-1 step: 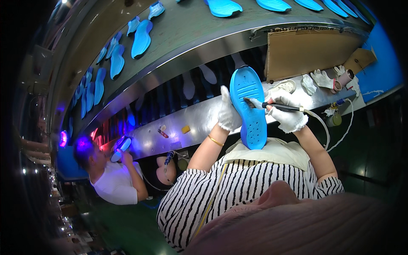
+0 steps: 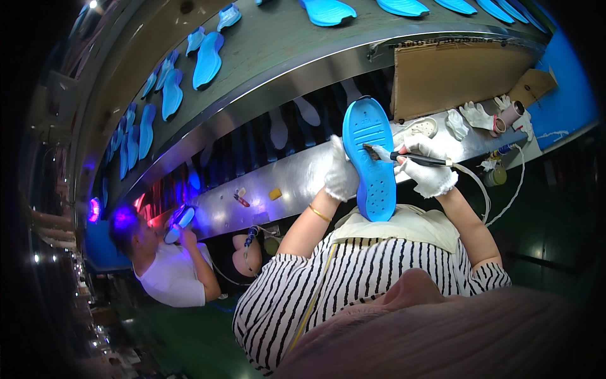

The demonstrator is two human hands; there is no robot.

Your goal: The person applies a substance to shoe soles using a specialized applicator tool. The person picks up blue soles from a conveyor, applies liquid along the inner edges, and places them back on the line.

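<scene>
A light blue shoe sole (image 2: 375,175) stands nearly upright in front of me, its lower end against the pale cloth at my waist. It has ridges in the upper part and small holes lower down. My left hand (image 2: 341,175), in a white glove, grips its left edge, with the fingers hidden behind it. In my gloved right hand (image 2: 430,169) is a flat brush (image 2: 424,159) with a dark handle and a white tube running from its end. The bristles touch the middle of the sole.
Blue soles (image 2: 208,61) lie on the conveyor belt (image 2: 265,47) beyond the metal bench (image 2: 303,170). On the bench are a yellow block (image 2: 275,194), white gloves (image 2: 478,116) and a cardboard sheet (image 2: 461,79). To the left, a co-worker (image 2: 170,265) holds another sole.
My left thumb has drawn in and down along the sole's left edge. The soles on the belt have shifted slightly left. The brush stays at the middle of the sole.
</scene>
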